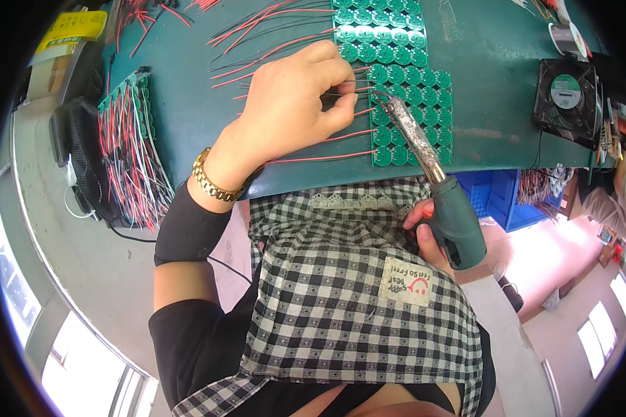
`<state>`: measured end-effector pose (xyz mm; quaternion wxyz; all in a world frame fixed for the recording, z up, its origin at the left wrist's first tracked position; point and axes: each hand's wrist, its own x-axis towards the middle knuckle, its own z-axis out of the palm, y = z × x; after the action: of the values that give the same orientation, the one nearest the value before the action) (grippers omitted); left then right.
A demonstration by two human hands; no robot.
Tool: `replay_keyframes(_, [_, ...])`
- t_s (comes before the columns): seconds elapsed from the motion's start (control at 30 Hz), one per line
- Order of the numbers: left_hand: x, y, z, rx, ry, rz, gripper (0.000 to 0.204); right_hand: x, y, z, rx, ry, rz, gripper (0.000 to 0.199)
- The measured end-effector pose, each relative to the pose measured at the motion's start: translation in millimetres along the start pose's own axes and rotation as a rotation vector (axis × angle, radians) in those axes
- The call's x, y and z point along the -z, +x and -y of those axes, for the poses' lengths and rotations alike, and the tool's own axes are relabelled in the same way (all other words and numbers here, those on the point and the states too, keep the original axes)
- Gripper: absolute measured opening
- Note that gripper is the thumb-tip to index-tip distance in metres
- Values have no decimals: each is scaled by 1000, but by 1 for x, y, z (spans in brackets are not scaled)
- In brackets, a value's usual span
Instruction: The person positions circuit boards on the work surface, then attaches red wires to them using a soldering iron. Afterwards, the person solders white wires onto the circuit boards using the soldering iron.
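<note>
My left hand (285, 101) reaches over the green mat, thumb and forefinger pinched on a thin dark wire at the left edge of the nearer panel of round green circuit boards (435, 115). My right hand (430, 240) grips the dark green handle of a soldering iron (417, 139), whose bent tip meets the panel's left edge close to the pinched wire. Red wires (327, 159) run leftward from several boards on this panel. Beyond it lies a second panel (381, 35), also with red and black wires (271, 48) on its left side.
A black cooling fan (567, 104) stands on the mat (494, 62) at right, with a solder spool (567, 40) behind it. Wired boards (135, 149) hang over the left edge. Loose red wires (146, 21) lie far left. A blue crate (497, 198) sits below the right edge.
</note>
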<state>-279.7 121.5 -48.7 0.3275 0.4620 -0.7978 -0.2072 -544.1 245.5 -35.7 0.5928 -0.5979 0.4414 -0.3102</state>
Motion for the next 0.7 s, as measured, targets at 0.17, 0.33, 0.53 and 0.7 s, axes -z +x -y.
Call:
replay_keyframes(0.17, [-2,1,-1,-1,6,-11,10,4,-2,-7,8,-55,46,27])
replay_keyframes(0.33, [-1,2,-2,7,22,-13,10,-2,-2,4,-30,4,-28,30])
replay_keyframes(0.53, [0,2,-1,10,40,-8,10,-19,2,5,-57,72,-313,28])
replay_keyframes(0.7, [1,0,-1,26,36,2,10,-15,5,13,-75,49,-277,29])
